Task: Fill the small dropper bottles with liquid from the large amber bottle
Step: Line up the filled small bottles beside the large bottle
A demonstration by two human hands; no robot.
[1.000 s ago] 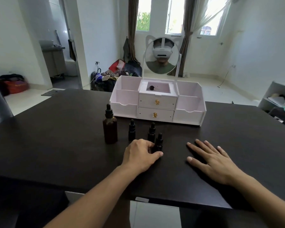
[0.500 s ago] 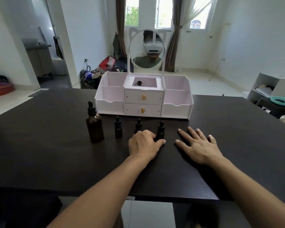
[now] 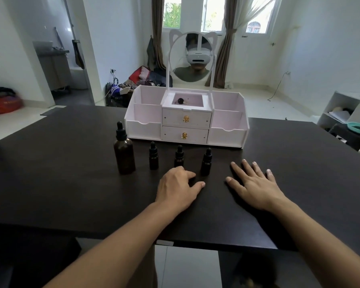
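The large amber bottle (image 3: 124, 155) with a black dropper cap stands upright on the dark table (image 3: 56, 183), left of centre. Three small dark dropper bottles stand capped in a row to its right: the left one (image 3: 153, 156), the middle one (image 3: 179, 155) and the right one (image 3: 206, 162). My left hand (image 3: 178, 187) rests on the table just in front of the middle bottle, fingers loosely curled, holding nothing and hiding that bottle's base. My right hand (image 3: 256, 185) lies flat with fingers spread, right of the row.
A white organiser (image 3: 186, 123) with two drawers, side bins and a round cat-ear mirror stands behind the bottles. A small dark item lies in its top tray. The table's near edge (image 3: 175, 242) runs below my forearms. A white shelf (image 3: 345, 111) stands off to the right.
My left hand slid the right small bottle into line with the others, then let go and drew back a little. The right hand stayed flat. The view shifted.
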